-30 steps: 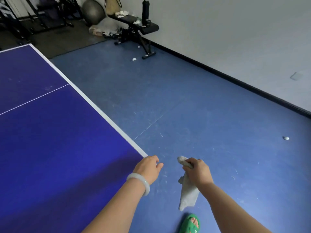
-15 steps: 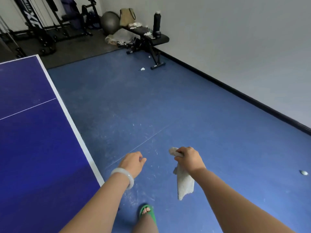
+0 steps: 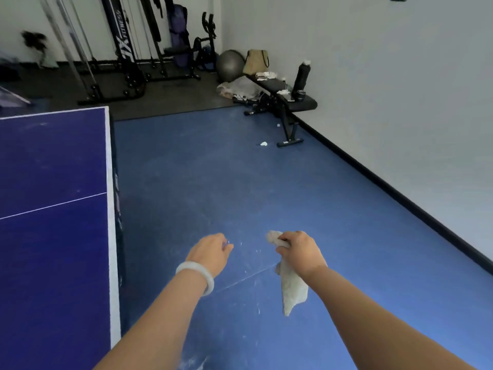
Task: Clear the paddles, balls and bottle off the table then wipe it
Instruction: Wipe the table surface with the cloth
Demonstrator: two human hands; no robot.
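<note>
The blue ping-pong table (image 3: 53,236) fills the left side, its white-edged end running down the frame; no paddles or balls lie on the part I see. My right hand (image 3: 298,252) grips a grey-white cloth (image 3: 292,287) that hangs down over the floor, well right of the table. My left hand (image 3: 210,253), with a pale bangle on the wrist, hangs with loosely curled fingers and holds nothing, just right of the table's edge. A black bottle (image 3: 301,77) stands on a bench far ahead.
A black weight bench (image 3: 288,100) with small items stands by the white wall. A grey exercise ball (image 3: 230,65), a tan bag (image 3: 256,62) and gym racks (image 3: 128,49) sit at the back. A white scrap (image 3: 263,143) lies on the blue floor.
The view has swung right and forward along the table's end; the table has slid to the left. Both hands now hang over the floor, off the table, the right still holding the cloth.
</note>
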